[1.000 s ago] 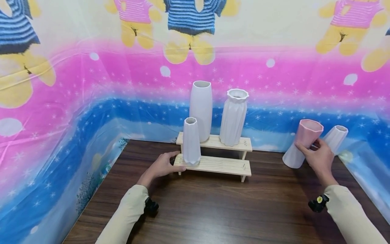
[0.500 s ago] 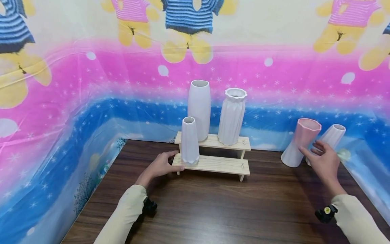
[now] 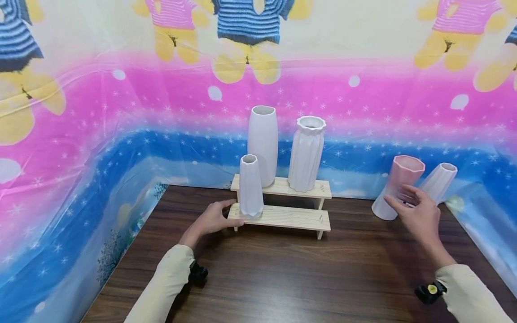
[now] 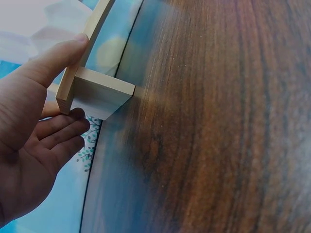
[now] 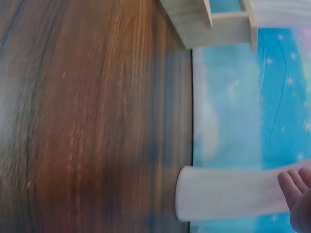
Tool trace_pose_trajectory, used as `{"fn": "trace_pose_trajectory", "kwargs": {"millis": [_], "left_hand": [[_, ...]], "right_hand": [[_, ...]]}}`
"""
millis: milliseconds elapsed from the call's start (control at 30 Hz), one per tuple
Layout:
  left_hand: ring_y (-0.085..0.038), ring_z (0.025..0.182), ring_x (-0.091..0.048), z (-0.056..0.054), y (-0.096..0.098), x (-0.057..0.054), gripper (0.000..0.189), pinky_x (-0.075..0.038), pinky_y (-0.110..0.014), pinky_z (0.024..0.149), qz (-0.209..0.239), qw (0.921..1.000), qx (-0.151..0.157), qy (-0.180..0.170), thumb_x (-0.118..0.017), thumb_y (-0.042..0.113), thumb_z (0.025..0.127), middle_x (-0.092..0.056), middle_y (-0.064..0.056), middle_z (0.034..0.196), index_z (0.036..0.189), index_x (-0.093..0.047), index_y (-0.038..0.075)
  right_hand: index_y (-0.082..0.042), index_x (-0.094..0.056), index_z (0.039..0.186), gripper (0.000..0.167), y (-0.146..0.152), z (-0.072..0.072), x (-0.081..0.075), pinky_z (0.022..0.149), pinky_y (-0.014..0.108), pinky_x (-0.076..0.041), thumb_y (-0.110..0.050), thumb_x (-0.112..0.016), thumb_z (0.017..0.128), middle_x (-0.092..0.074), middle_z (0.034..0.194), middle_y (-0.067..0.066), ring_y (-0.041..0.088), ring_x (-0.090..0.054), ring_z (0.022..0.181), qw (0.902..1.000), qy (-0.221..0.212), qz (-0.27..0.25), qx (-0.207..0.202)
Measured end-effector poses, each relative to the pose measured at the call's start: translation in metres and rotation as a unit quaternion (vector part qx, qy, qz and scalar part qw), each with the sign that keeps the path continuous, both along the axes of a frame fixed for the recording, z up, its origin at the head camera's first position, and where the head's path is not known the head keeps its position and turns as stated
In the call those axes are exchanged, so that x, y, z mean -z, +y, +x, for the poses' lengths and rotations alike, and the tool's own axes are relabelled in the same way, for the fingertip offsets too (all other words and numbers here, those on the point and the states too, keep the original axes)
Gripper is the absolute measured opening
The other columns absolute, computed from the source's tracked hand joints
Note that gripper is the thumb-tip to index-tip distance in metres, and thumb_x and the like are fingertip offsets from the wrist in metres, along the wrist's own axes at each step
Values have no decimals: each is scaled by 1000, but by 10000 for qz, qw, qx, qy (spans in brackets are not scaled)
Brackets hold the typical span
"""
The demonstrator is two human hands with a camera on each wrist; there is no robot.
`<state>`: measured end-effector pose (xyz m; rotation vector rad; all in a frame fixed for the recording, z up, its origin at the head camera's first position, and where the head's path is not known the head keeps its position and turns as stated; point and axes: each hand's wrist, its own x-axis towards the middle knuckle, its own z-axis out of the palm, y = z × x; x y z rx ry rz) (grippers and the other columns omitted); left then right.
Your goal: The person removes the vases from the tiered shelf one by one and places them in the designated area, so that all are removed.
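My left hand (image 3: 212,218) holds the left end of a two-step wooden stand (image 3: 296,217); the left wrist view has its thumb on the board (image 4: 81,60) and fingers underneath. On the lower step stands a small faceted white vase (image 3: 250,188). A tall smooth white vase (image 3: 264,139) and a ruffle-rimmed white vase (image 3: 307,157) stand on the upper step. My right hand (image 3: 422,217), fingers loosely bent and spread, is at the right side of a pink-and-white vase (image 3: 397,177) on the table. In the right wrist view its fingertips (image 5: 286,182) overlap this vase's upper part.
A narrow white vase (image 3: 438,184) leans to the right behind my right hand, its lower part hidden. The dark wooden table (image 3: 282,278) ends at a printed cloth backdrop (image 3: 181,103) behind and on both sides.
My right hand gripped the pink-and-white vase's middle, moved off it to the right, then came back left beside it. The left hand stays on the stand; the head view shifted slightly.
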<state>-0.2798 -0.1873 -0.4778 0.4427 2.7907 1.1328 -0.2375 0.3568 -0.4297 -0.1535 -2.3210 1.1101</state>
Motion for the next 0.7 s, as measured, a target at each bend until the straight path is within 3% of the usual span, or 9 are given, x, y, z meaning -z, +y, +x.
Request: {"fn": "trace_pose_trajectory", "kwargs": {"millis": [133, 267, 400, 600, 700], "left_hand": [[-20, 92, -61, 0, 0, 0, 93, -49, -39, 85, 22, 10000, 17, -10, -85, 49, 81, -59, -18, 142, 152, -47, 1], [-19, 83, -61, -2, -1, 1, 94, -48, -38, 82, 19, 10000, 50, -12, -85, 49, 81, -62, -18, 139, 151, -47, 0], [-19, 91, -60, -2, -1, 1, 94, -47, -39, 84, -15, 10000, 65, 25, -85, 50, 81, -61, -18, 140, 151, -48, 0], [-21, 103, -60, -3, -1, 2, 92, -48, -42, 90, -38, 10000, 39, 30, -85, 49, 82, -59, -18, 143, 151, -48, 1], [-22, 108, -60, -3, -1, 1, 92, -48, -44, 93, -27, 10000, 21, 21, -85, 49, 82, -58, -18, 144, 151, -48, 1]], "right_hand": [[-4, -63, 136, 62, -14, -2, -3, 80, 7, -48, -30, -86, 85, -69, 127, 20, 1, -66, 101, 9990, 222, -104, -374], [-6, -65, 135, 58, -25, -4, -5, 80, 8, -49, -25, -86, 85, -68, 127, 21, 0, -67, 101, 9965, 345, -216, -734], [-8, -67, 133, 55, -37, -6, -10, 79, 9, -50, -24, -87, 84, -70, 125, 19, 0, -68, 102, 9936, 453, -252, -1000], [-11, -68, 133, 54, -62, -7, -20, 84, 16, -53, -30, -86, 85, -72, 124, 15, 21, -71, 110, 9904, 422, -280, -1290], [-10, -68, 133, 55, -77, -7, -23, 85, 18, -53, -32, -85, 86, -71, 125, 15, 23, -70, 111, 9878, 405, -375, -1453]]}}
